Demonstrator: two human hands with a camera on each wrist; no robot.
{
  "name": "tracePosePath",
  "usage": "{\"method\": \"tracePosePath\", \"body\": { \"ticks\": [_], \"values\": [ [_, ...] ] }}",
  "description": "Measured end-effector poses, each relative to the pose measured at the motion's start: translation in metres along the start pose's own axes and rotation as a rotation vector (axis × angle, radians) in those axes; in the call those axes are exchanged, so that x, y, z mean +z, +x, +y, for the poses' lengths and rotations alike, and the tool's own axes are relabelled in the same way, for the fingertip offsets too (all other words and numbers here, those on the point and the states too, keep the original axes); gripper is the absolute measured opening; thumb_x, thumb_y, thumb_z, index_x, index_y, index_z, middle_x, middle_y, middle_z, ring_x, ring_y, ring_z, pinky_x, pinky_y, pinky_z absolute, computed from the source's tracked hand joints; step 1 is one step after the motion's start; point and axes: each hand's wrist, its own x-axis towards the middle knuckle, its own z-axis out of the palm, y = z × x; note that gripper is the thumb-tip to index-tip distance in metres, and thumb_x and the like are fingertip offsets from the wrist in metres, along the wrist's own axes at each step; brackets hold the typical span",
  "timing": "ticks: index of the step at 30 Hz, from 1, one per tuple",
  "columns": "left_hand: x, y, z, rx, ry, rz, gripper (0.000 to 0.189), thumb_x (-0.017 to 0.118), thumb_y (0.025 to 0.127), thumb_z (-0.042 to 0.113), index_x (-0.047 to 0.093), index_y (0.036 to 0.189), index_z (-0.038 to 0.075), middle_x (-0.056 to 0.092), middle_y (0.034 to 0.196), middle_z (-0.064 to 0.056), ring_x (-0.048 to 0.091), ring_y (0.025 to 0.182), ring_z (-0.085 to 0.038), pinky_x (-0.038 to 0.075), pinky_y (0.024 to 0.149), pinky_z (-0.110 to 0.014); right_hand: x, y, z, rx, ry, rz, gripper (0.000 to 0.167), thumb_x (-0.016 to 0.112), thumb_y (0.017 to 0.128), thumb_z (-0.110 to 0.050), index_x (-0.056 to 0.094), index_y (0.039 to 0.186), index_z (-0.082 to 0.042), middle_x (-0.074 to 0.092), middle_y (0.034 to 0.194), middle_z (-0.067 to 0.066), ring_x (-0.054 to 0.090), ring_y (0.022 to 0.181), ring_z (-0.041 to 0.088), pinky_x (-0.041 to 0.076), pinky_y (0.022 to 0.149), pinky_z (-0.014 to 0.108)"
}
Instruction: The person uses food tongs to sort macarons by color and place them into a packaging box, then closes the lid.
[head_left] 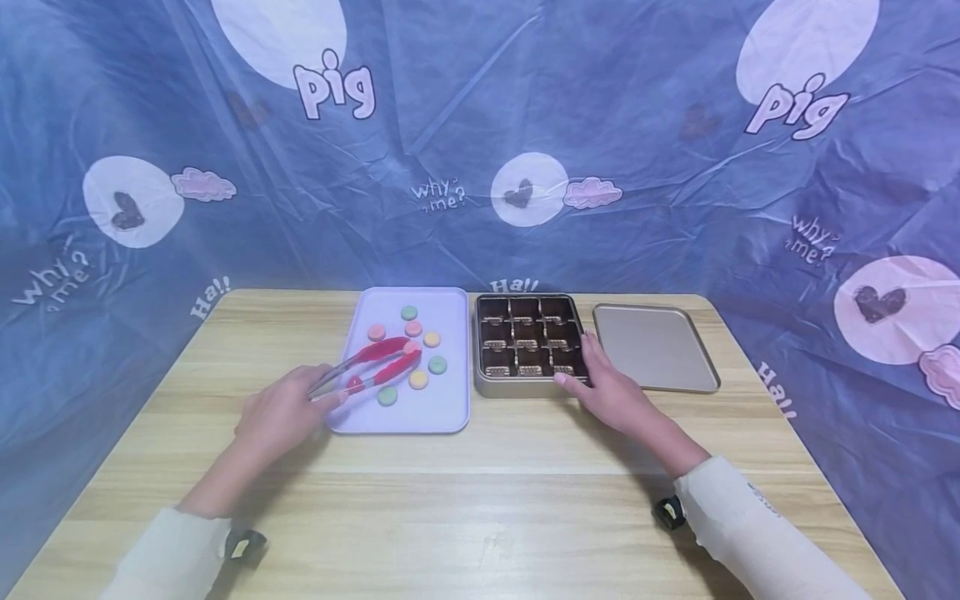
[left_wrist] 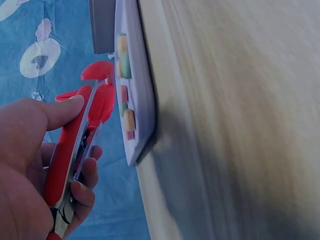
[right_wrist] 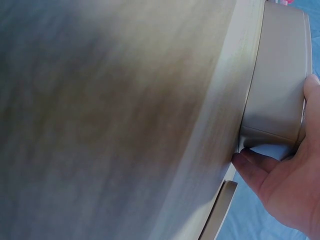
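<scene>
My left hand (head_left: 281, 412) grips metal tongs with red tips (head_left: 381, 350) and red handle pads, thumb along one arm in the left wrist view. The tongs reach over the lilac tray (head_left: 450, 412), where a pink round candy (head_left: 410, 347) shows between their tips. Around them on the tray lie several round candies, such as a green one (head_left: 437, 364) and a yellow one (head_left: 417, 380). My right hand (head_left: 611, 392) holds the near right corner of a gold tin (head_left: 517, 387), thumb at its front rim, fingers along its side. Brown dividers split the tin into several compartments.
A flat gold lid (head_left: 656, 346) lies right of the tin, behind my right hand. The tray stands close to the tin's left side. All rest on a wooden table (head_left: 480, 508), with a blue printed cloth (head_left: 450, 125) hanging behind and at both sides.
</scene>
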Motion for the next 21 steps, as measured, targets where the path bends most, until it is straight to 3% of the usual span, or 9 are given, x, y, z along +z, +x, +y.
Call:
{"method": "tracePosePath", "body": {
  "ticks": [5, 21],
  "values": [
    [-0.002, 0.001, 0.010, -0.011, 0.000, -0.007, 0.067, 0.064, 0.094, 0.052, 0.052, 0.147, 0.014, 0.056, 0.145, -0.018, 0.049, 0.134, -0.046, 0.039, 0.095, -0.072, -0.001, 0.000, 0.001, -0.004, 0.001, 0.004, 0.098, 0.042, 0.097, -0.071, -0.008, 0.162, -0.017, -0.011, 0.170, 0.005, 0.039, 0.139, 0.054, 0.040, 0.103, 0.069],
    [-0.002, 0.003, 0.053, 0.103, 0.017, 0.005, 0.060, 0.069, 0.092, 0.043, 0.056, 0.145, 0.016, 0.059, 0.143, -0.013, 0.054, 0.133, -0.039, 0.045, 0.097, -0.065, -0.001, 0.000, 0.001, -0.003, 0.001, 0.002, 0.098, 0.042, 0.096, -0.071, -0.012, 0.161, -0.022, -0.010, 0.170, 0.005, 0.037, 0.139, 0.053, 0.035, 0.107, 0.070]
  ]
}}
